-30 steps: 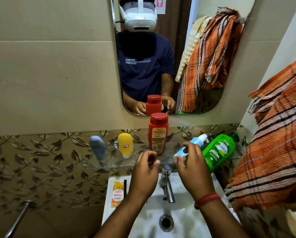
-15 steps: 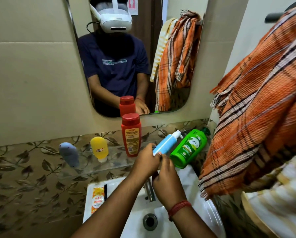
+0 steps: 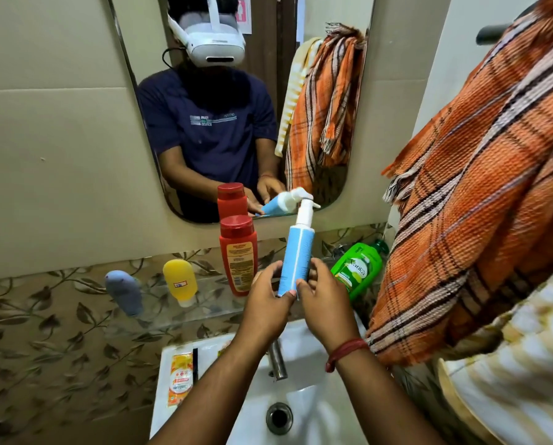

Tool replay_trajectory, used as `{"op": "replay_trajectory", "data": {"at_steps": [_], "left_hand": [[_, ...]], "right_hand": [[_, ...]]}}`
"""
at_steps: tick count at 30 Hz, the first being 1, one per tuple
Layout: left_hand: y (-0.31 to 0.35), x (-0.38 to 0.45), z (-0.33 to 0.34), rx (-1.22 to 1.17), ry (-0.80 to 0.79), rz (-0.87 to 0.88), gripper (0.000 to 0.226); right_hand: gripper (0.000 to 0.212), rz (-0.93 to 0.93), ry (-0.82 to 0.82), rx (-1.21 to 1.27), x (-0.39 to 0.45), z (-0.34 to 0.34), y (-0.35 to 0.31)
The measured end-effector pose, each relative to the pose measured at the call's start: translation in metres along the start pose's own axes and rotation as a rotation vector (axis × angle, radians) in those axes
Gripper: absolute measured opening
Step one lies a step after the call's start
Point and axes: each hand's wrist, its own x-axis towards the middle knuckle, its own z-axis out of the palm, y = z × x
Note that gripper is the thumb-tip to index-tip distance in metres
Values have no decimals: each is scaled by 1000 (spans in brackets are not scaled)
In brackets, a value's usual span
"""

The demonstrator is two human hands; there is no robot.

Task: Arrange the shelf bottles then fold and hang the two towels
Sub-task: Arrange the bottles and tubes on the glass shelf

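Bottles: five; blue one [image 3: 296,256] upright, gripped by left hand [image 3: 268,301], right hand [image 3: 328,305].

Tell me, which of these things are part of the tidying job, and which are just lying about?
Job: blue pump bottle held by left hand and right hand; red bottle; yellow bottle; grey bottle; green bottle; orange checked towel; striped towel.
Lying about: sachet; tap; mirror.

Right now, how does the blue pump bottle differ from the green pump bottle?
The blue pump bottle is held upright above the sink, gripped near its base by the left hand and right hand; the green pump bottle leans tilted at the shelf's right end, untouched. The blue one is slim with a white pump; the green one is wider with a green pump. Both are pump bottles.
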Motion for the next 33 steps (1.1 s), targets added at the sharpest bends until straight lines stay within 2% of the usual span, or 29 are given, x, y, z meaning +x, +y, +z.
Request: {"op": "replay_trajectory", "data": {"at_steps": [3, 8, 20, 33], "left_hand": [[8, 1, 5, 11, -27, 39, 64], [15, 7, 17, 53, -6, 95, 70], [11, 20, 25, 35, -27, -4, 68], [9, 29, 28, 53, -75, -73, 71]], "right_hand": [[45, -7, -14, -22, 16, -13, -3], [47, -67, -72, -119, 37, -25, -6], [54, -99, -209, -299, 67, -18, -1], [58, -122, -176, -361, 70, -12, 12]]}}
